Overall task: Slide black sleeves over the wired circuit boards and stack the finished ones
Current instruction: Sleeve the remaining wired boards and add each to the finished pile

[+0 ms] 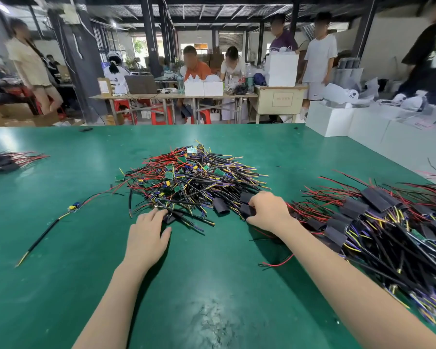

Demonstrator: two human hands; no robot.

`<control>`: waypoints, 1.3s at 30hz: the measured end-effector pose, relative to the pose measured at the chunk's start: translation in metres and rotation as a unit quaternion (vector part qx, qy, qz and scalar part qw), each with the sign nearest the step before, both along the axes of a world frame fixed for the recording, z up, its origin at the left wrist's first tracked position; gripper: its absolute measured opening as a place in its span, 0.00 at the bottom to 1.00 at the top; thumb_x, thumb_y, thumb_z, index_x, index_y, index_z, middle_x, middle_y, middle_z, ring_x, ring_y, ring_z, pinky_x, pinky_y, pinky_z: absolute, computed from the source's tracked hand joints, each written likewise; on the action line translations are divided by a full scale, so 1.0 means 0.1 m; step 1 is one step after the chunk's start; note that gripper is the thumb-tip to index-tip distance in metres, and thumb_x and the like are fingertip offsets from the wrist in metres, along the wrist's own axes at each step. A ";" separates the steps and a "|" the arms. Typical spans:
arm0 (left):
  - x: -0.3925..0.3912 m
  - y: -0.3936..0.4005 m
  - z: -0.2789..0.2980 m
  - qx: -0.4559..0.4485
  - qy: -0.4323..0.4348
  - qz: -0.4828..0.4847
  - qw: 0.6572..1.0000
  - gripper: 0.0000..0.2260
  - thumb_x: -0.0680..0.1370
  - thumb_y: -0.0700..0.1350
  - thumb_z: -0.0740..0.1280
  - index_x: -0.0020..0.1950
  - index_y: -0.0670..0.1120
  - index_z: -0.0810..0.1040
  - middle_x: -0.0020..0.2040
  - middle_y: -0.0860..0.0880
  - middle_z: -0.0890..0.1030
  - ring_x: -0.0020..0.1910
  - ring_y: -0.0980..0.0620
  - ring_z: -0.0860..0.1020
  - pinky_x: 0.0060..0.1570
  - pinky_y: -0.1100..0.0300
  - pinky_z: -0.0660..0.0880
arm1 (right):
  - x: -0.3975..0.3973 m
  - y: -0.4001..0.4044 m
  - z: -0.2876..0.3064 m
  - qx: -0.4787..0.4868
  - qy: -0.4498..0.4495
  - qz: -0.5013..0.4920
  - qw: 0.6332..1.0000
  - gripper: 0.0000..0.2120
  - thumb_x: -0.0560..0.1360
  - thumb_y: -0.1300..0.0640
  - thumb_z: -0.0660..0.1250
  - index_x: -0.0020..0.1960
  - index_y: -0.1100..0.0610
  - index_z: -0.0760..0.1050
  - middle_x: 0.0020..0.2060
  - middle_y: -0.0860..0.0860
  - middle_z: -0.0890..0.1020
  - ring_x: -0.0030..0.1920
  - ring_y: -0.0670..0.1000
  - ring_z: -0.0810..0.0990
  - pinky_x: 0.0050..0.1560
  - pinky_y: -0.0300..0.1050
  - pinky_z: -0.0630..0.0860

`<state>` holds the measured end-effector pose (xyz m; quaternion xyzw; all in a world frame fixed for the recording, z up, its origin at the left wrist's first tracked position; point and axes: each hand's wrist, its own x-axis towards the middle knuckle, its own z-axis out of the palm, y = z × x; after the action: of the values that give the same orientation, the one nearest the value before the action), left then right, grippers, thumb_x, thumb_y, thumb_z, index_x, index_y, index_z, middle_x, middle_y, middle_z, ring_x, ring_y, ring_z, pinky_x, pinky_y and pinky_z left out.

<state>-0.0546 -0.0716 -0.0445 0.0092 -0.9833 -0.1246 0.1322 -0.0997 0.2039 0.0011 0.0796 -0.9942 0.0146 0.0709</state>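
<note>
Two hands at the near edge of the heap (191, 177) of unsleeved boards, my landmark. Left hand (149, 229): fingers nearly straight, tips touching a black piece at the heap's near-left edge; I cannot tell whether anything is held. Right hand (268, 211): fingers curled, pinching a black sleeve (247, 210) at the heap's near-right corner. I judge the right hand nearer the sleeves; a second loose sleeve (220, 205) lies just left of it, long axis running toward me. Finished stack (378, 217): right of the heap, wires fanned away from me. Stray board (73, 206): left of the heap. No readable writing or brands on the parts.
</note>
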 end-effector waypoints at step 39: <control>0.11 0.34 0.16 0.468 -0.037 0.043 0.882 0.11 0.77 0.38 0.68 0.58 0.45 0.72 0.43 0.48 0.81 0.39 0.53 0.76 0.37 0.59 0.70 | 0.44 0.13 -0.01 -0.196 0.067 0.107 0.972 0.20 0.67 0.47 0.74 0.58 0.48 0.78 0.50 0.45 0.78 0.44 0.45 0.71 0.46 0.43 0.72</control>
<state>-0.0435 -0.0377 -0.0283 0.1169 -0.8135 -0.5639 0.0814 -0.0558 0.2167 0.0000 0.1711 -0.9506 0.2113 0.1496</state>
